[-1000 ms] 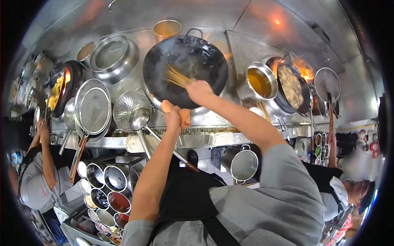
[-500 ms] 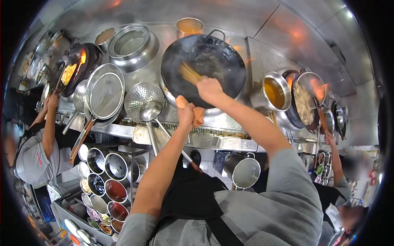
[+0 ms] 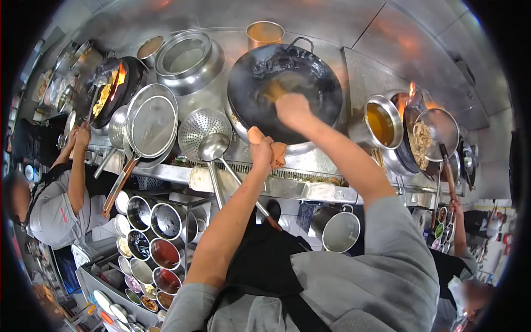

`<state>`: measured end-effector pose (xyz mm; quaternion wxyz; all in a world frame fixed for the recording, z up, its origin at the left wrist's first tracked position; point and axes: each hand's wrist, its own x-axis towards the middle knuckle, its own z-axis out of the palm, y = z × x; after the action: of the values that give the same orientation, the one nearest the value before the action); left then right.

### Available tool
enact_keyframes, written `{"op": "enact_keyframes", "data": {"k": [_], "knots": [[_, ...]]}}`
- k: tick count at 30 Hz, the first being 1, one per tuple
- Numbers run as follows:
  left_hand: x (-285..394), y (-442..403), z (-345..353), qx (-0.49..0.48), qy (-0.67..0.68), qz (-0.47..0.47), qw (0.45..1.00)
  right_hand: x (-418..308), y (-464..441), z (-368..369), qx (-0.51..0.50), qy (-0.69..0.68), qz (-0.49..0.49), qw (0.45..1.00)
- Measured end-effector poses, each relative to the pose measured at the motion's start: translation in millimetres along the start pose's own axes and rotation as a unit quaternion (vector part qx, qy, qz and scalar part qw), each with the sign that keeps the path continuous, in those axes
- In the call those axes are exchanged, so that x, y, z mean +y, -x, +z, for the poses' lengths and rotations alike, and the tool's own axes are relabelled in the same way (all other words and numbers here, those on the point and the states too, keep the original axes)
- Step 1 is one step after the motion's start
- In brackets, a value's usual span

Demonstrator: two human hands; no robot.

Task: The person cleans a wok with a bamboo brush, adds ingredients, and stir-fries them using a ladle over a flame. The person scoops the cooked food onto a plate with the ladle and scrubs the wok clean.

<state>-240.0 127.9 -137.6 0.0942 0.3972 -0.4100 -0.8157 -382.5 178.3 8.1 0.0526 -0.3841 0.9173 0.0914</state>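
A large black wok (image 3: 318, 74) sits tilted on the burner in front of me, with some steam and wet sheen inside. My right hand (image 3: 294, 112) is over the wok, closed round a bamboo wok brush (image 3: 273, 90) whose bristles press against the inner surface and look blurred. At the wok's near rim my left hand (image 3: 262, 154) grips a folded orange cloth (image 3: 278, 153); the wok's near handle, if under the cloth, is hidden. Left of that hand lie a perforated strainer (image 3: 194, 128) and a steel ladle (image 3: 214, 147).
A wire sieve (image 3: 152, 123) and a steel pot (image 3: 183, 58) stand to the left. A pot of oil (image 3: 380, 126) is on the right. Co-workers at both sides handle flaming woks (image 3: 113, 91). Sauce containers (image 3: 165, 253) fill the rack below left.
The brush has swept across the wok's inside with my right hand. The whole view has shifted slightly, so things appear farther right. My left hand stays on the cloth at the rim.
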Motion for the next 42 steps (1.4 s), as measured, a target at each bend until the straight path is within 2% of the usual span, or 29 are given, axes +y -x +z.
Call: {"op": "enact_keyframes", "data": {"k": [3,6,7,8,10,12,14,15,16,17,18,20,22,23,26,28,30,31,33,35,36,37,39,40,42], "knots": [[8.1,-2.3,4.8,-0.003,-0.014,0.007,1.0,34.6,-50.1,4.8,0.068,-0.122,0.144,0.98],[0.7,-7.9,-0.6,0.004,-0.028,0.02,0.999,6.0,-43.3,8.5,0.076,-0.163,0.131,0.975],[-2.0,-9.9,0.0,0.008,-0.027,0.028,0.999,-2.5,-31.8,17.0,0.063,-0.128,0.085,0.986],[0.1,-6.6,1.4,0.006,-0.023,0.022,0.999,-8.4,-10.8,27.8,0.095,-0.119,0.025,0.988],[11.5,3.1,5.4,0.015,-0.009,-0.018,1.0,-9.2,49.6,29.3,0.105,-0.079,-0.063,0.989],[11.4,3.6,6.7,0.014,-0.009,-0.015,1.0,13.3,100.5,46.1,0.12,-0.026,-0.101,0.987],[-0.6,-8.0,1.0,0.013,-0.017,0.008,1.0,50.1,100.5,48.4,-0.006,0.077,0.001,0.997],[-3.6,-11.8,-0.5,0.012,-0.018,0.009,1.0,81.9,75.9,65.4,-0.006,0.088,0.041,0.995],[-5.6,-13.9,-1.3,-0.002,-0.008,0.024,1.0,100.9,53.0,62.0,0.087,0.009,0.102,0.991],[-8.7,-13.8,-0.8,-0.013,0.004,0.038,0.999,121.4,19.4,65.7,0.097,-0.018,0.101,0.99],[-7.6,-12.5,0.5,-0.011,0.004,0.04,0.999,119.6,-8.8,49.3,0.052,-0.076,0.16,0.983],[0.7,-5.8,-0.4,-0.02,-0.028,0.029,0.999,80.3,-34.4,32.6,0.082,-0.156,0.17,0.97],[7.3,6.7,-2.6,-0.022,-0.057,0.028,0.998,34.8,-44.3,43.4,0.064,-0.182,0.154,0.969],[14.8,11.6,1.3,-0.028,-0.077,0.035,0.996,14.3,-32.7,36.7,0.048,-0.198,0.147,0.968],[26.0,43.5,9.5,0.03,-0.131,0.103,0.986,-6.9,46.7,11.4,0.04,-0.218,0.029,0.975],[29.2,80.5,3.5,0.054,-0.172,0.128,0.975,11.8,115.1,4.3,0.013,-0.266,-0.05,0.963],[32.7,121.1,-2.9,0.079,-0.138,0.263,0.951,56.3,173.0,9.8,-0.022,-0.334,-0.087,0.938],[14.6,111.2,-26.7,0.045,-0.114,0.249,0.961,83.4,196.3,19.5,-0.035,-0.362,-0.088,0.928],[30.9,145.6,-38.6,0.02,-0.118,0.166,0.979,126.3,238.5,30.8,-0.049,-0.39,-0.085,0.916],[23.0,142.5,-48.7,0.115,-0.204,0.192,0.953,151.6,271.8,27.4,-0.083,-0.357,0.01,0.93],[32.7,151.8,-45.5,0.105,-0.228,0.196,0.948,154.7,285.6,26.0,-0.083,-0.359,0.011,0.929],[46.0,167.6,-35.0,0.072,-0.197,0.205,0.956,157.8,298.1,24.8,-0.046,-0.362,0.041,0.93],[54.3,166.1,-28.5,0.071,-0.246,0.221,0.941,159.6,319.7,30.5,-0.007,-0.365,0.072,0.928],[62.3,173.3,-16.7,0.069,-0.248,0.222,0.94,155.5,329.0,37.2,0.034,-0.412,0.085,0.907],[79.0,182.8,8.1,0.113,-0.31,0.269,0.905,152.2,341.1,67.9,0.113,-0.482,0.088,0.864]]}}
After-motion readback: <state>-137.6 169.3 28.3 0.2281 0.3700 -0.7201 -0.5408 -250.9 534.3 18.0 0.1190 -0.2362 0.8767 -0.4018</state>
